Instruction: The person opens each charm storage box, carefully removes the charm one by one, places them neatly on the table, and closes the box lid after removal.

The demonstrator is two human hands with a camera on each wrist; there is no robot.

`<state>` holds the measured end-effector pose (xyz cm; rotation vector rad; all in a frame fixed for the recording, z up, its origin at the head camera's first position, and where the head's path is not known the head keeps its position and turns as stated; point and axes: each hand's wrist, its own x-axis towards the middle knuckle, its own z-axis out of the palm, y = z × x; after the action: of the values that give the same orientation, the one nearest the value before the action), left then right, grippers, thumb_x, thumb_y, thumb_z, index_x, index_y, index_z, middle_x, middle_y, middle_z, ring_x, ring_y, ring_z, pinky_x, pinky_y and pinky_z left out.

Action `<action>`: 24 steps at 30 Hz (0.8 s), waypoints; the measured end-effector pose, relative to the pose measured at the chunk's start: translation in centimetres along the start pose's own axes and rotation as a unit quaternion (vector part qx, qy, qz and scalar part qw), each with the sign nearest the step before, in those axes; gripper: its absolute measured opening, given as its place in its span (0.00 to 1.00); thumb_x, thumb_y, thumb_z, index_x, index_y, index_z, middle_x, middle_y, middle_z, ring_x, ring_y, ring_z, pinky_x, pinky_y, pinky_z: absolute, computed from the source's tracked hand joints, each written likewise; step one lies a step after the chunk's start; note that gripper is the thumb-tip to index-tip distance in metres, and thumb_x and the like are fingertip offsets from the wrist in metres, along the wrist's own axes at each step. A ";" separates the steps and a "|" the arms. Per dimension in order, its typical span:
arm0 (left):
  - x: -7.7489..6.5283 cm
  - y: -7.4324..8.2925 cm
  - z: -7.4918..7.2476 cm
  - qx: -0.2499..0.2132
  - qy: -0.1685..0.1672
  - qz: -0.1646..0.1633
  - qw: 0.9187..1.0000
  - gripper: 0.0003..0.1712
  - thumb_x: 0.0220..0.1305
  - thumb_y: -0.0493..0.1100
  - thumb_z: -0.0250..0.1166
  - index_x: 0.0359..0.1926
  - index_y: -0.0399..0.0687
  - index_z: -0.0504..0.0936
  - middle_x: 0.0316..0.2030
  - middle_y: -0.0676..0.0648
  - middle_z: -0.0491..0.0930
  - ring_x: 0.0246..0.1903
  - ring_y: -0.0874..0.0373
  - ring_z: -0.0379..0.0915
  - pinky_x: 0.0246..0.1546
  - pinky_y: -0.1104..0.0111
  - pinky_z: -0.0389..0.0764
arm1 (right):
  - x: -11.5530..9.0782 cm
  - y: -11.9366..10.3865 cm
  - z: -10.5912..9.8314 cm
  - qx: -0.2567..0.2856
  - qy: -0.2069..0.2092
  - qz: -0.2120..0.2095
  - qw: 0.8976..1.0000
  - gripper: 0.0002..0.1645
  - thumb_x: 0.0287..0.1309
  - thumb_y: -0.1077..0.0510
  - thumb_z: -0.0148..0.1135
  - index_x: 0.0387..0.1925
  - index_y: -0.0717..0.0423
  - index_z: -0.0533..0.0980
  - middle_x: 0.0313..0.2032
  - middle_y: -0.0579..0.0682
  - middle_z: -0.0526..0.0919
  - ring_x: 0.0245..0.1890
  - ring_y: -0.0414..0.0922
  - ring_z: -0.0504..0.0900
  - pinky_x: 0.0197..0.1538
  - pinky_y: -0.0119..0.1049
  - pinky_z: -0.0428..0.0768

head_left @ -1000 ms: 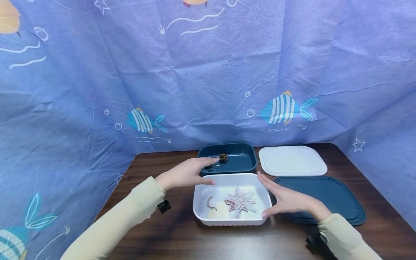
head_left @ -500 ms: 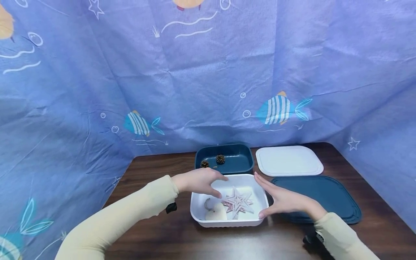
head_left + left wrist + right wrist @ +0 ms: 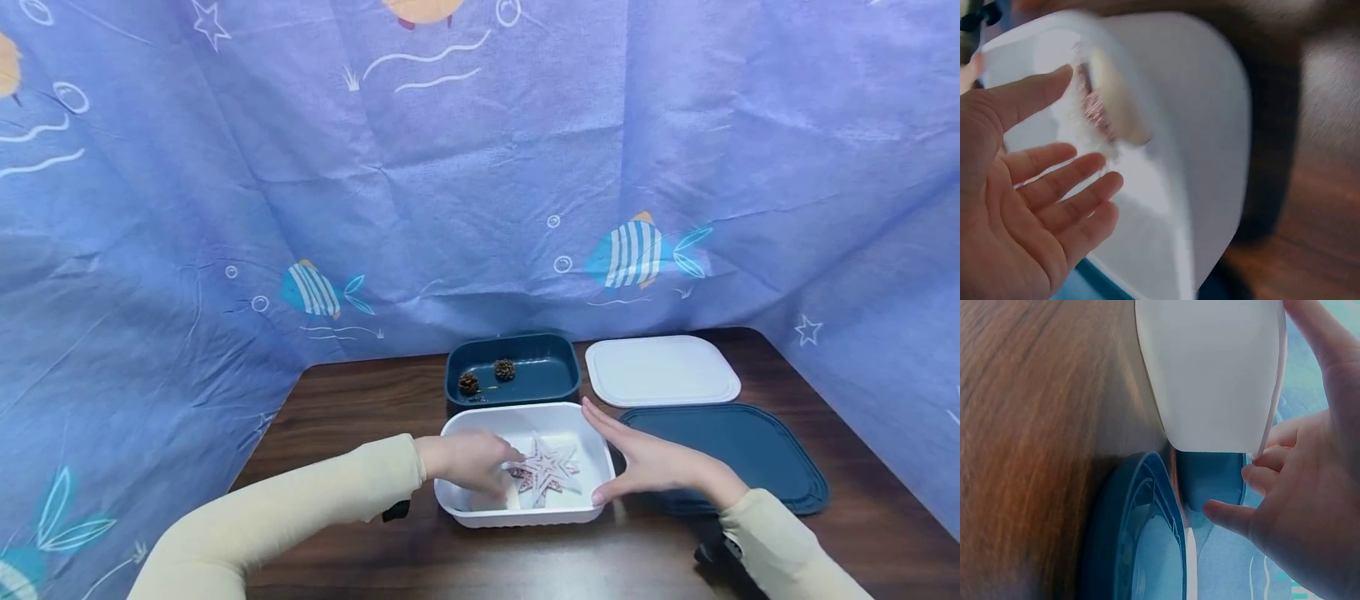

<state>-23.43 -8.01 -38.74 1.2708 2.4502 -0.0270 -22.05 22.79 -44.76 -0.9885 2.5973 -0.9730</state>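
Note:
A white plastic container (image 3: 525, 518) stands on the table before me. Inside it lie star ornaments (image 3: 547, 468), one whitish over a red-patterned one, and a cream heart ornament (image 3: 1116, 100). My left hand (image 3: 468, 462) reaches down over the container's left part, covering most of the heart in the head view. Its fingers (image 3: 1066, 200) are loosely bent and apart from the thumb, with nothing between them in the left wrist view. At the container's right end, my right hand (image 3: 663, 462) spans the rim, thumb at the near corner and fingers at the far corner.
A dark blue container (image 3: 543, 392) with two pine cones (image 3: 504, 370) stands behind the white one. To the right lie a white lid (image 3: 663, 371) and, nearer, a dark blue lid (image 3: 727, 454). A fish-patterned blue cloth (image 3: 465, 208) hangs behind the table.
My left hand has moved from near the dark container's front edge down into the white container, over the heart ornament. My right hand has stayed at the rim.

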 end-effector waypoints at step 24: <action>0.9 -0.6 1.9 -0.030 0.002 -0.077 0.997 0.43 0.54 0.51 0.78 0.70 0.56 0.72 0.40 0.55 0.76 0.32 0.67 0.69 0.41 0.73 0.74 | 0.2 0.2 0.0 0.014 -0.002 0.010 1.000 0.76 0.45 0.34 0.78 0.80 0.60 0.42 0.79 0.62 0.37 0.76 0.63 0.48 0.68 0.65 0.59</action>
<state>-23.77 -8.03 -40.95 1.0554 2.5271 0.0073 -22.29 22.77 -44.92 -0.9540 2.5771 -0.9994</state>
